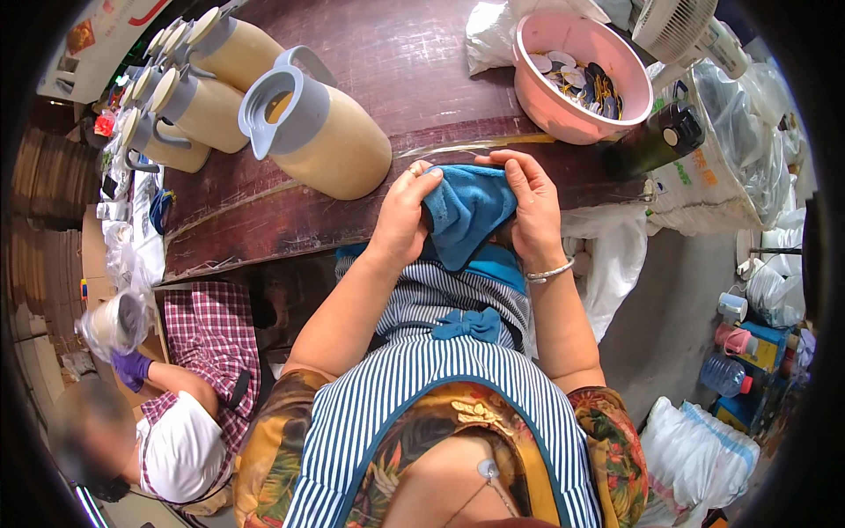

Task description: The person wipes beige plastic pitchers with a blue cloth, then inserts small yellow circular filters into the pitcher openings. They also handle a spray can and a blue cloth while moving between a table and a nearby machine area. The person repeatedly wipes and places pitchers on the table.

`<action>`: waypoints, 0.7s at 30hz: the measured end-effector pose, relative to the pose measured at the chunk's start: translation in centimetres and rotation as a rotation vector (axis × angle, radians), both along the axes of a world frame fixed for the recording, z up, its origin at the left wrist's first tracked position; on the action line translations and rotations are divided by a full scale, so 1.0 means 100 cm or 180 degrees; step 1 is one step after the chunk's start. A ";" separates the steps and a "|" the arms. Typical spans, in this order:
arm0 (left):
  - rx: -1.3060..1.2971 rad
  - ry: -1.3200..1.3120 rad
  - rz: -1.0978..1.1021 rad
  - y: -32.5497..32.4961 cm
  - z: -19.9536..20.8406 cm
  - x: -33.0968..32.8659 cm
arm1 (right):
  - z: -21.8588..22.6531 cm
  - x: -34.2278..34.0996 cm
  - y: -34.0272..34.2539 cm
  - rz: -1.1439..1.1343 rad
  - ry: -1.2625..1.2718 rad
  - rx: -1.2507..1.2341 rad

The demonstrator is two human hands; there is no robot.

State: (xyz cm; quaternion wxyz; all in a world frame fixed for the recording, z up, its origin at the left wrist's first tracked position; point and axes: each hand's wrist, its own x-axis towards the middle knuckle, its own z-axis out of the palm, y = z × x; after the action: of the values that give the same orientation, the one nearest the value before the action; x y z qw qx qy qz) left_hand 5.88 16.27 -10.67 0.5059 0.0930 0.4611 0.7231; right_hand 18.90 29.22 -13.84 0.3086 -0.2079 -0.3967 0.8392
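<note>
A blue cloth (468, 216) hangs between my two hands over my lap, in front of the table's near edge. My left hand (406, 216) pinches its left upper corner with thumb and fingers. On the other side, my right hand (533, 207) grips the right upper edge, thumb on top. Just beyond my left hand stands a cream thermos jug (339, 145) with a grey collar, spout and handle. Its top is without a lid, showing a brownish opening.
Several more cream jugs (207, 110) with lids crowd the table's far left. A pink basin (583, 119) with round tags and cords sits at the back right, beside a dark bottle (656, 141) and a fan (678, 31). At left, a person in a purple glove (132, 370) holds a plastic-wrapped jug (114, 326).
</note>
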 end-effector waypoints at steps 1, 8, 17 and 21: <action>-0.0133 0.0045 0.0056 0.002 0.011 0.005 | -0.003 0.002 0.000 0.0057 -0.0040 0.0001; 0.0160 -0.0093 0.0191 -0.001 -0.006 -0.006 | 0.009 0.013 -0.014 0.0806 -0.0068 -0.0933; 0.0667 0.5759 0.1443 -0.067 0.117 -0.073 | 0.041 -0.019 -0.011 -0.0498 -0.0303 0.0623; -0.0834 0.5347 0.1068 -0.048 0.149 -0.140 | 0.053 -0.088 -0.060 -0.0598 -0.0253 0.1982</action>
State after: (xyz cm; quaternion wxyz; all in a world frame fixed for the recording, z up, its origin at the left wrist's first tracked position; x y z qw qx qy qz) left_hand -8.10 11.44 4.22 -0.1090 0.4680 0.7693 0.4210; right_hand 10.09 23.22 -8.58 0.4178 -0.1718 -0.6250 0.6367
